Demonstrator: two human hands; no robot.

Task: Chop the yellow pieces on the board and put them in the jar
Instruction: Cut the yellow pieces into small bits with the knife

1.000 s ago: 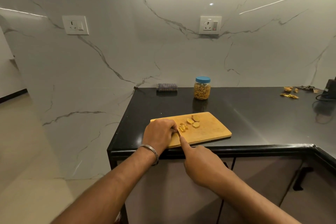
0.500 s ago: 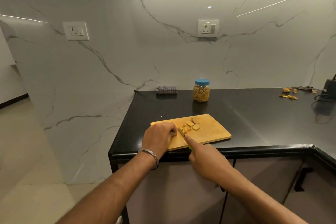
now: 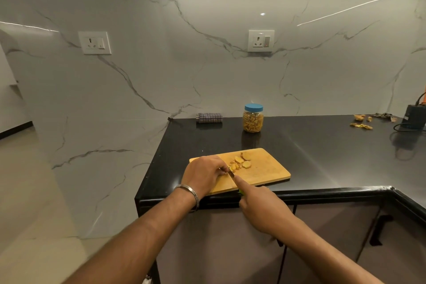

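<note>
right hand (image 3: 260, 210) nudged knife (image 3: 231, 174) forward (grip curled); left hand (image 3: 202, 174) seemingly pinches yellow pieces (image 3: 239, 162).

We see the chopping board (image 3: 265, 169) lying on the bench (image 3: 322, 157), close to its front edge and near its left end. On the board's left half sit the cut pieces (image 3: 241, 161). Our left hand (image 3: 202, 174) rests on the board just left of the pieces; our right hand (image 3: 260, 207) is in front of the board, with the knife (image 3: 231, 173) between the two hands. Behind the board stands the jar (image 3: 252, 118), near the wall. Left of the jar lies a folded cloth (image 3: 209, 117). Far right at the back lie some scraps (image 3: 362, 122), with a black device (image 3: 415, 116) right of them.
</note>
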